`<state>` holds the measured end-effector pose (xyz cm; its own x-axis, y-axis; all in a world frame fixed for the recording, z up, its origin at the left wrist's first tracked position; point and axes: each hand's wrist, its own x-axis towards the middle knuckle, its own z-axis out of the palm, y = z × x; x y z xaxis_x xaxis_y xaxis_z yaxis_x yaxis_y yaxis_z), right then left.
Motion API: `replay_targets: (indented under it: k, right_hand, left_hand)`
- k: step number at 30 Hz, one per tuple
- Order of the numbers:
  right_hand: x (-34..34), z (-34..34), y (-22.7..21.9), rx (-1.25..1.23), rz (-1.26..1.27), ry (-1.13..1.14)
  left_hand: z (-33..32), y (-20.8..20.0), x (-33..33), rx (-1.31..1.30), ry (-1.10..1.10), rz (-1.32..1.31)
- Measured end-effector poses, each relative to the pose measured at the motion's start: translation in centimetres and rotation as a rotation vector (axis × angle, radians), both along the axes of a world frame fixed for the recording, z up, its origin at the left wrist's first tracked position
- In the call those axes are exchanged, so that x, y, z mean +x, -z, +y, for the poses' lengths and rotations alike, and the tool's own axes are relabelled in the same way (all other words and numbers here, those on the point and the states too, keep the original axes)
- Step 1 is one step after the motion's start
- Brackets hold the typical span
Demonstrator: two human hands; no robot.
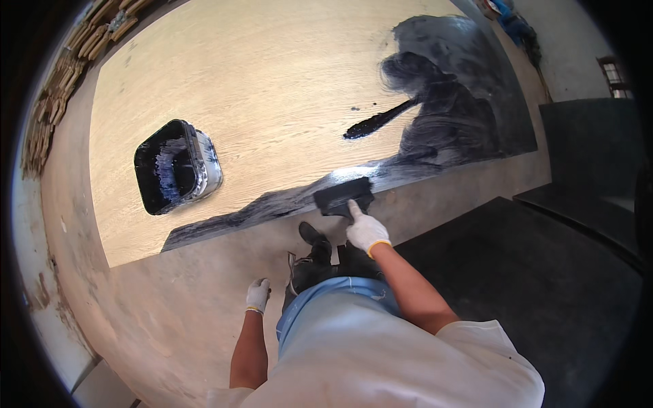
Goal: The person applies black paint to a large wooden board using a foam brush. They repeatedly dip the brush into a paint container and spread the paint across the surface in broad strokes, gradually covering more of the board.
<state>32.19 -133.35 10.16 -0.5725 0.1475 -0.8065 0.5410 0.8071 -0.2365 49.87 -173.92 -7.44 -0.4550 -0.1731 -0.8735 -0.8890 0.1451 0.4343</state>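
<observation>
My right hand (367, 232), in a white knit glove with a yellow cuff, grips a wide black spreader (343, 195), its index finger stretched along the back. The spreader is at the near edge of a wood-grain board (272, 88), over a strip of wet black coating (272, 202). A thick dark streak (374, 124) of the coating lies on bare wood and runs into the broad smeared patch at right. My left hand (258, 296), also gloved, hangs low beside my leg with its fingers curled in, apart from the board; I see nothing in it.
A squarish tub (207, 166), black inside with whitish smears, stands on the board's left part. Large dark panels (503, 272) lie at my right, with another dark panel (598, 146) beyond. Stacked brown pieces (58, 102) line the far left wall.
</observation>
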Motion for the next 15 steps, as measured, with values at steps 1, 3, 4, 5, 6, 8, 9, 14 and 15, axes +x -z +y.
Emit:
replay_targets:
  k: [1,3,4,5,6,8,9,14,15]
  right_hand:
    - [0.5,0.7,0.7,0.006,-0.003,0.017]
    - [0.4,-1.5,0.6,0.004,-0.012,-0.007]
    - [0.0,-3.1,0.5,0.003,-0.017,-0.018]
    - [-0.7,-4.8,0.2,-0.018,-0.014,-0.07]
    - [-1.3,-6.2,0.7,-0.063,0.014,-0.142]
    - [-2.5,-6.8,0.8,-0.086,-0.029,-0.189]
    - [-2.5,-5.6,0.6,-0.104,0.0,-0.203]
    - [-4.6,10.3,4.0,0.157,0.168,0.194]
    - [-5.4,15.1,6.0,0.199,0.247,0.231]
  left_hand:
    - [-0.2,0.0,-0.4,-0.009,0.003,0.021]
    - [-0.2,0.0,-0.6,-0.027,0.014,0.054]
    - [-0.2,-0.2,-0.7,-0.038,0.046,0.032]
    - [0.2,-0.4,-1.2,-0.042,0.085,0.015]
    - [0.2,-0.6,-1.6,-0.052,0.124,0.0]
    - [0.4,-1.0,-2.0,-0.07,0.146,-0.002]
    - [0.4,-1.1,-2.0,-0.078,0.152,-0.005]
    - [0.7,-1.8,-2.4,-0.024,-0.043,0.021]
    - [0.9,-1.6,-2.5,-0.01,-0.032,0.016]
